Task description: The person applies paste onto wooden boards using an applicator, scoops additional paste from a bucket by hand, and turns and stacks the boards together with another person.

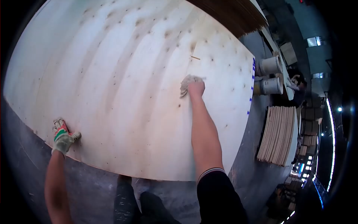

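Observation:
A large pale plywood sheet (123,93) with knots and brownish streaks spreads in front of me. My left hand (64,137), in a white glove with red and green patches, rests on its near left edge, thumb and fingers apart. Out over the right half of the sheet, my bare right hand (196,89) is closed on a crumpled greyish rag (189,81), pressed to the surface. The rag partly covers the fingers. Just beyond it lies a thin wooden sliver (195,58).
Purple marks (251,89) run along the sheet's right edge. Past it stand two white buckets (271,86) and a stack of boards (276,135). Another stack of sheets (231,15) lies at the far side. Another person (298,89) bends over farther right. Grey floor (93,179) shows below.

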Available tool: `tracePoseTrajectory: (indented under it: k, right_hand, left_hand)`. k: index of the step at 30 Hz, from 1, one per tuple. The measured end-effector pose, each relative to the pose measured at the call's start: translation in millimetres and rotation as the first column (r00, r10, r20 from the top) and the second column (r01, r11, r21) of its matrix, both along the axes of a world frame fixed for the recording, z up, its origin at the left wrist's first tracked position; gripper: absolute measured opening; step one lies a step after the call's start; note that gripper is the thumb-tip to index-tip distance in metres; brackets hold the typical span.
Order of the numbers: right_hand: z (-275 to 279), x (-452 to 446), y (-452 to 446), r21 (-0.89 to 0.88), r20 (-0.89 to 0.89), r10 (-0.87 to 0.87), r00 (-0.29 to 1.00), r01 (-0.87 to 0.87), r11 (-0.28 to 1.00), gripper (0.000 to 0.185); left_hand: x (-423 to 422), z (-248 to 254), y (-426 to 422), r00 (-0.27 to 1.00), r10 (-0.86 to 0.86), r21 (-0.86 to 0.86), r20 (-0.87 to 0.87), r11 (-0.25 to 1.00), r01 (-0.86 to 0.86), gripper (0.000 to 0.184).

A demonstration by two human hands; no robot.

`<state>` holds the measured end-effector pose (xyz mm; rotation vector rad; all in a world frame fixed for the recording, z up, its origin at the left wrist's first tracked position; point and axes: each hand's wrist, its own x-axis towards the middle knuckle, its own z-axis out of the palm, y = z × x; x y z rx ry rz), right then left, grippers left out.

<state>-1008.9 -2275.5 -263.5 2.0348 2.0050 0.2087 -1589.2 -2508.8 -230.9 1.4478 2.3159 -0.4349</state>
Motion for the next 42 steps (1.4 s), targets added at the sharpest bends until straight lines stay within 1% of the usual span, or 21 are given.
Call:
tracePoseTrajectory:
  k: [2,6,11,13,19,21,22,25,27,28,29,30,31,32,34,35,37,39,40,41,42]
  right_hand:
    - [52.0,-54.0,0.9,0.0,-0.643,-0.324,0.694,0.422,0.906,0.028]
    - [-0.3,-10.5,-62.7,0.023,-0.671,-0.091,0.736,0.143,0.99,0.03]
    - [-1.5,-49.2,-265.0,0.048,-0.638,0.083,0.766,-0.068,0.997,0.04]
    - [-1.2,-78.1,-354.7,0.092,-0.744,0.127,0.656,-0.088,0.992,0.044]
    - [10.1,-224.2,-496.6,0.074,-0.684,-0.216,0.697,0.36,0.93,0.04]
    - [-9.6,-267.4,-487.1,-0.034,-0.773,-0.298,0.559,0.434,0.9,0.039]
    - [8.0,-292.4,-472.6,-0.208,-0.849,-0.405,0.34,0.491,0.846,0.035]
    - [10.8,-312.3,-462.9,-0.074,-0.848,-0.408,0.338,0.686,0.724,0.027]
    - [1.8,-286.9,-473.2,-0.026,-0.371,-0.379,0.848,0.398,0.917,0.023]
    - [-37.1,-269.8,-467.2,0.039,-0.662,-0.544,0.515,0.749,0.662,0.024]
    - [-67.1,-256.5,-454.7,-0.055,-0.871,-0.482,0.092,0.958,0.281,0.026]
    - [-36.3,-263.9,-436.1,-0.025,-0.779,-0.58,0.237,0.913,0.407,0.027]
    - [3.2,-275.8,-421.2,-0.022,-0.664,-0.643,0.381,0.85,0.527,0.029]
    - [8.6,-285.9,-423.1,-0.033,-0.664,-0.645,0.379,0.847,0.531,0.029]
    - [19.0,-315.4,-441.1,-0.044,-0.548,-0.573,0.61,0.663,0.747,0.031]
    - [29.6,-332.3,-442.4,-0.056,-0.554,-0.567,0.61,0.652,0.756,0.031]
    - [49.3,-370.1,-444.1,-0.382,-0.62,-0.683,0.386,0.612,0.693,0.032]
    - [12.8,-411.8,-459.9,-0.177,-0.83,-0.414,0.373,0.527,0.831,0.031]
    - [13.7,-434.4,-450.4,0.043,-0.766,-0.13,0.629,0.253,0.967,0.028]
    - [10.9,-462.6,-432.1,0.041,-0.771,-0.117,0.626,0.232,0.972,0.028]
    - [4.0,-491.1,-400.9,-0.144,-0.964,-0.257,0.064,0.688,0.712,0.026]
  left_hand:
    - [-15.9,-10.7,-2.8,0.998,-0.037,0.049,0.047,0.998,0.035,0.117]
    - [-1.9,16.1,4.2,0.995,0.045,0.02,0.089,0.999,-0.047,0.118]
    - [1.7,16.9,-2.9,0.996,0.008,0.049,0.085,0.999,-0.013,0.112]
    - [-3.5,1.8,-11.7,0.993,-0.081,0.058,0.083,0.995,0.076,0.111]
    - [-11.5,-2.9,-4.9,0.994,-0.088,0.033,0.07,0.996,0.086,0.113]
    - [-2.5,13.0,-10.3,0.993,-0.05,-0.029,0.102,0.998,0.053,0.113]
    - [-3.6,5.2,-13.7,0.997,-0.053,0.031,0.059,0.998,0.051,0.112]
    - [0.9,25.1,-13.8,0.998,-0.04,0.073,0.052,0.997,0.036,0.108]
    - [-17.0,35.0,-15.1,0.996,-0.019,0.04,0.085,0.999,0.016,0.105]
    - [-33.4,37.5,-15.7,0.972,-0.178,-0.001,0.156,0.984,0.18,0.1]
    - [-50.2,43.1,-15.3,0.915,-0.331,-0.035,0.229,0.937,0.348,0.095]
    - [-78.5,63.3,-17.8,0.821,-0.501,0.069,0.272,0.862,0.503,0.084]
    - [-123.4,37.5,-15.6,0.733,-0.67,0.316,0.117,0.725,0.612,0.081]
    - [-184.2,3.3,-7.9,0.635,-0.769,0.508,-0.081,0.516,0.69,0.078]
    - [-297.2,-24.7,15.8,0.719,-0.669,0.367,-0.188,0.631,0.683,0.084]
    - [-322.1,0.8,22.8,0.863,-0.499,0.234,-0.08,0.832,0.503,0.09]
    - [-357.7,-17.8,19.0,0.905,-0.416,0.256,-0.095,0.868,0.426,0.096]
    - [-356.5,-11.3,21.5,0.93,-0.359,0.185,-0.073,0.912,0.367,0.098]
    - [-347.6,-1.8,21.2,0.945,-0.325,0.108,-0.045,0.938,0.328,0.101]
    - [-343.5,4.3,19.5,0.951,-0.305,0.105,-0.052,0.945,0.309,0.101]
    - [-339.8,9.1,20.4,0.958,-0.285,0.096,-0.035,0.953,0.287,0.103]
